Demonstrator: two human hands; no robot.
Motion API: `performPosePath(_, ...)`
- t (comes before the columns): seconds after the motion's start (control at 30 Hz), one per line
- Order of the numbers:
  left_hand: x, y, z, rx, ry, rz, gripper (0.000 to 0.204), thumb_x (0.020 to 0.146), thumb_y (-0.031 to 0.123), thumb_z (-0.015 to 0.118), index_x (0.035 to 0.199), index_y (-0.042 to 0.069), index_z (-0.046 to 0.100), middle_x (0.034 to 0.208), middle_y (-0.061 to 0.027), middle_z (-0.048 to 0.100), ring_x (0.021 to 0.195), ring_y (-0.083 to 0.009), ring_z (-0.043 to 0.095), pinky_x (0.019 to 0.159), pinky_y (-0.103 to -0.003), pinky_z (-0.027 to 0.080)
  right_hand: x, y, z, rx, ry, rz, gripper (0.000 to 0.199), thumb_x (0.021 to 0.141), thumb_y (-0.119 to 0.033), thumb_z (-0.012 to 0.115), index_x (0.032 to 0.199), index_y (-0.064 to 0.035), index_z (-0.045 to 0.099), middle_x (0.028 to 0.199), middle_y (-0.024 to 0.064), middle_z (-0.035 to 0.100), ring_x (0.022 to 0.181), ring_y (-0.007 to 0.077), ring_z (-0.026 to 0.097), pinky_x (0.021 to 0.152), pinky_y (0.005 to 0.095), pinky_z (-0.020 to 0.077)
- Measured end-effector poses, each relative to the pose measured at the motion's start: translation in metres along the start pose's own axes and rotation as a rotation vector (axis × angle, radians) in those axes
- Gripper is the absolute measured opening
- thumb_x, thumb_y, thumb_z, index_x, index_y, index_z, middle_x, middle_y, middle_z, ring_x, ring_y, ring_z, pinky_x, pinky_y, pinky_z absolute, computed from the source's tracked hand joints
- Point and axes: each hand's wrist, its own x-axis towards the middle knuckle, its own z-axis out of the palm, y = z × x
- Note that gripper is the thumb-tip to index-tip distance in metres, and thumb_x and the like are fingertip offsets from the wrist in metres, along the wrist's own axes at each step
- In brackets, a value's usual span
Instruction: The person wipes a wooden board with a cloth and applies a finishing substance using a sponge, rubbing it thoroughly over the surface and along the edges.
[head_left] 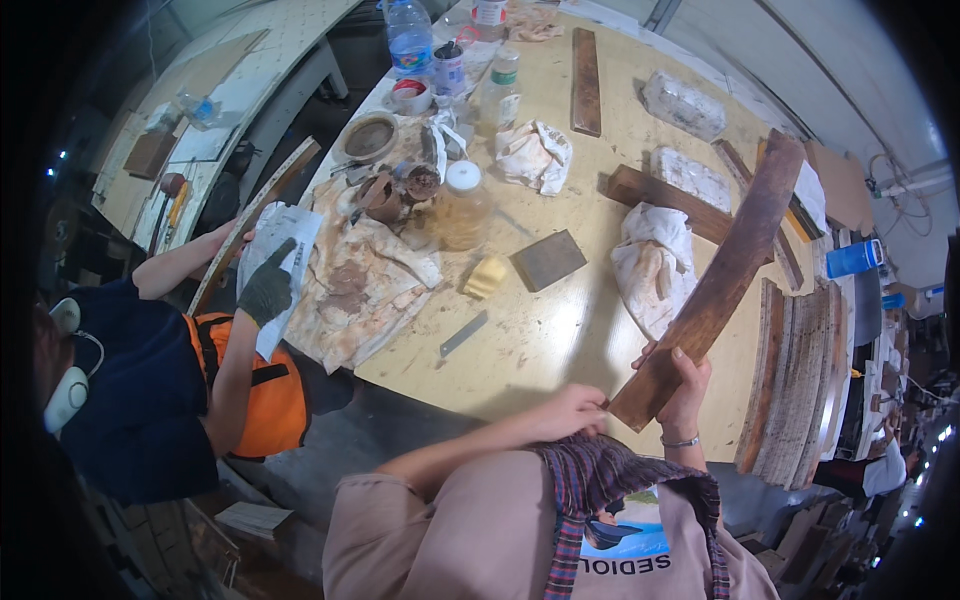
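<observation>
Gripping a mottled wooden plank (730, 280), the right hand (687, 392) curls.

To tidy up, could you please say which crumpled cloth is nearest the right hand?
The white bundle beside the held brown plank; other crumpled cloths lie farther away.

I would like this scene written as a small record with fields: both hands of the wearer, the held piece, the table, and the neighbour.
Right hand: grips the long brown board near its close end, thumb on top
Left hand: fingers curled at the board's close end; contact hard to tell
Held piece: slants away to the upper right
Table middle: flat dark block, yellow lump, thin metal strip
Table left: white-lidded jar, stained cloth
Neighbour: gloved hand on a white sheet
</observation>
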Motion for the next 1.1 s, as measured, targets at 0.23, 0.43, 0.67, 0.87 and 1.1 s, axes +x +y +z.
performPosePath(0.23,-0.172,0.034,-0.235,1.037,1.542,-0.22,0.045,0.092,0.015,0.052,0.137,0.01,0.051,0.101,-0.0244,0.067,0.087,-0.0415,0.067,0.079,-0.048,0.052,-0.01,-0.006,-0.035,-0.074,0.017,-0.001,0.031,0.084,-0.018,0.062,0.102,0.0061,0.054,0.081,0.0191,0.065,0.066,0.0287,0.067,0.061,0.0382,0.0573)
performPosePath(0.43,-0.191,0.043,-0.314,1.126,1.532,-0.681,0.061,0.089,0.011,0.048,0.148,0.02,0.037,0.107,-0.0244,0.067,0.102,-0.042,0.064,0.085,-0.051,0.05,-0.015,-0.002,-0.03,-0.12,-0.004,0.058,0.037,0.085,-0.024,0.061,0.105,0.0048,0.052,0.081,0.0201,0.064,0.065,0.0295,0.066,0.058,0.0383,0.0566)
performPosePath(0.67,-0.189,0.05,-0.316,1.062,1.51,-0.663,0.055,0.088,0.012,0.047,0.142,0.021,0.047,0.113,-0.0249,0.065,0.105,-0.0407,0.064,0.088,-0.05,0.049,-0.01,-0.001,-0.028,-0.148,0.003,0.046,0.037,0.085,-0.024,0.06,0.106,0.0051,0.052,0.081,0.0203,0.064,0.065,0.03,0.066,0.058,0.0392,0.0567)
performPosePath(0.87,-0.207,0.012,-0.356,0.792,1.481,-0.333,0.052,0.087,0.008,0.046,0.138,0.013,0.053,0.103,-0.0243,0.067,0.085,-0.0327,0.067,0.074,-0.042,0.052,-0.001,0.005,-0.023,-0.107,-0.03,0.07,0.035,0.085,-0.022,0.06,0.106,0.0051,0.052,0.082,0.0204,0.064,0.065,0.0303,0.066,0.059,0.0394,0.0569)
performPosePath(1.1,-0.214,0.032,-0.354,0.411,1.545,-0.021,0.045,0.085,0.003,0.047,0.128,-0.005,0.058,0.066,-0.0103,0.059,0.049,-0.0144,0.051,0.045,-0.031,0.04,0.011,0.006,-0.02,-0.109,-0.088,0.125,0.033,0.084,-0.019,0.063,0.104,0.0054,0.053,0.081,0.0198,0.066,0.067,0.0285,0.067,0.061,0.0386,0.0575)
